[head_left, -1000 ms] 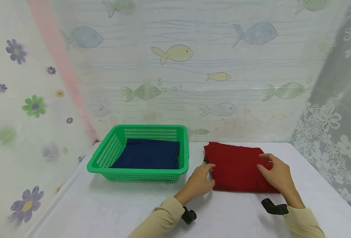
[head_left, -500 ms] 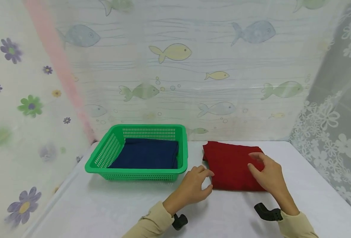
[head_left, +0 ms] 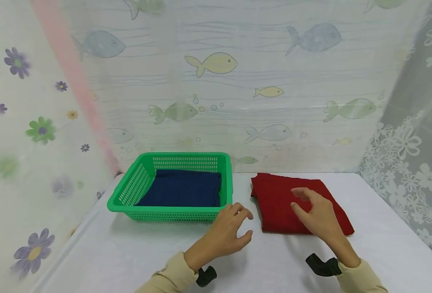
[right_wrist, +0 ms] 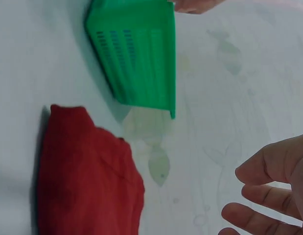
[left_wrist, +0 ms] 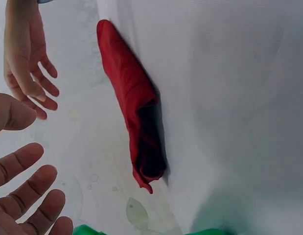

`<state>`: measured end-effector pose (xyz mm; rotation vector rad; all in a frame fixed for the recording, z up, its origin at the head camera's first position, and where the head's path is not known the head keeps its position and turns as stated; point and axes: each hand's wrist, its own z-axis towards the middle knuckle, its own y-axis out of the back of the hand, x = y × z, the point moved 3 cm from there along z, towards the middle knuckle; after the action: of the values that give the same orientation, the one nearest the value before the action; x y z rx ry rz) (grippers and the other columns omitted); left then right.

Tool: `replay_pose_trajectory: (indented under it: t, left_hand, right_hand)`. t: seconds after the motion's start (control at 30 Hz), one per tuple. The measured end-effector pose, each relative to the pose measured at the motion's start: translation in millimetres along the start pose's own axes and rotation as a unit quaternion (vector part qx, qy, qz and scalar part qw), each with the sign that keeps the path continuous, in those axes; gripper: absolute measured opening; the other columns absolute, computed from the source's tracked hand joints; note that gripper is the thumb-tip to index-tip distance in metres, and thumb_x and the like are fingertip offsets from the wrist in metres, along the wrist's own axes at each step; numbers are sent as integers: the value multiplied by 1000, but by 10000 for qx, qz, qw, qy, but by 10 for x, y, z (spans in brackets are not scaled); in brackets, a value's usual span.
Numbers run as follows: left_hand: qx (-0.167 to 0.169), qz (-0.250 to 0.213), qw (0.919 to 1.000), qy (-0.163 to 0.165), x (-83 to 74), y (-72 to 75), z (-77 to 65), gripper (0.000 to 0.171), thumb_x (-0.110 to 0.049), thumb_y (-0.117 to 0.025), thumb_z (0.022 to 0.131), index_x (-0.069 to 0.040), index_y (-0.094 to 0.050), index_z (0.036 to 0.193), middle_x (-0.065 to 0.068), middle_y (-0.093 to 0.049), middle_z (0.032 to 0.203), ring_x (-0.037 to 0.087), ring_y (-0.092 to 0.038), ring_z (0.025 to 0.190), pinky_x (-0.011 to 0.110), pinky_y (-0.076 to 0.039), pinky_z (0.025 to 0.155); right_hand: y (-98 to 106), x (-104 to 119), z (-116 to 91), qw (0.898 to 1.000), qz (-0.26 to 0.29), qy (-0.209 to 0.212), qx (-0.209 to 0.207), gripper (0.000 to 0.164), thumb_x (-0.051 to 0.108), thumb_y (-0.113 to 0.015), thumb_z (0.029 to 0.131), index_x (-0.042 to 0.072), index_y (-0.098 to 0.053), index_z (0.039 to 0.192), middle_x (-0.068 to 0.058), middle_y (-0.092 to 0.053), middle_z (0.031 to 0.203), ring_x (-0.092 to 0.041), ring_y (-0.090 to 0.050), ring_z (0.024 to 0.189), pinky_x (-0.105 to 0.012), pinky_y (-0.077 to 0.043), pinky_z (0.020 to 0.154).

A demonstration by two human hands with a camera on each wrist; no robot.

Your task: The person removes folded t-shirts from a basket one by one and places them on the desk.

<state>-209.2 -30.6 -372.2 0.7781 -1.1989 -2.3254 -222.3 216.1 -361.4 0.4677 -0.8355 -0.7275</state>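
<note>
A folded red cloth (head_left: 281,207) lies on the white table at the right in the head view. My right hand (head_left: 318,213) is over its right part, fingers and thumb spread apart with nothing between them. My left hand (head_left: 224,234) is between the cloth and the green basket (head_left: 179,210), fingers loosely bent and holding nothing; its fingers overlap the basket's near right corner in the head view. In the left wrist view the red cloth (left_wrist: 134,105) shows its folded side, with an opening between layers. A folded navy cloth (head_left: 183,189) lies inside the basket.
The white table (head_left: 128,260) ends at a curtain (head_left: 216,122) printed with fish, behind basket and cloth. Flowered curtains hang left and right. Each wrist carries a black camera mount (head_left: 323,265).
Both hands have drawn leftward, the left away from the red cloth's edge toward the basket, the right from the cloth's right edge inward over it. The red cloth stays in place.
</note>
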Motion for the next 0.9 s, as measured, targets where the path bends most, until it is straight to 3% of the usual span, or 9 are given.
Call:
replay_pose_trajectory:
  t: [0.2, 0.4, 0.57, 0.77, 0.9]
  left_hand:
    - [-191, -15, 9997, -159, -16, 168, -43, 25, -17, -71, 84, -11, -64, 108, 0, -58, 102, 17, -49, 89, 26, -41, 74]
    - [-476, 19, 9988, -113, 47, 328, -88, 26, -15, -72, 83, -11, -65, 108, -1, -59, 103, 16, -49, 88, 29, -41, 70]
    - [-666, -435, 9968, -80, 119, 441, -133, 24, -9, -71, 84, -9, -65, 107, 1, -60, 103, 17, -49, 88, 27, -42, 71]
    - [-803, -1122, 9904, 102, 252, 598, -173, 24, -4, -69, 85, -5, -65, 108, 6, -61, 104, 21, -52, 92, 31, -46, 77]
    - [-880, -1537, 9828, 518, 372, 740, -206, 23, -6, -69, 86, -8, -65, 109, 0, -61, 101, 20, -55, 92, 37, -48, 77]
  right_hand:
    - [-64, 151, 77, 9995, 163, 109, 244, 38, 3, -74, 80, 2, -64, 116, -15, -67, 107, -31, -62, 93, -54, -51, 76]
    - [-139, 271, 179, 9981, 352, 349, 360, 40, 3, -74, 79, 3, -63, 117, -12, -68, 107, -31, -64, 93, -50, -53, 75]
    - [-211, 345, 248, 9957, 696, 353, 504, 39, 4, -73, 82, 4, -63, 119, -11, -68, 108, -31, -64, 96, -53, -52, 79]
    - [-301, 496, 344, 9912, 1055, 16, 795, 37, 9, -71, 86, 7, -62, 122, -7, -68, 110, -27, -64, 97, -47, -51, 82]
    - [-342, 629, 428, 9882, 1244, -67, 895, 35, 10, -70, 87, 8, -63, 121, -5, -68, 109, -23, -65, 96, -43, -51, 81]
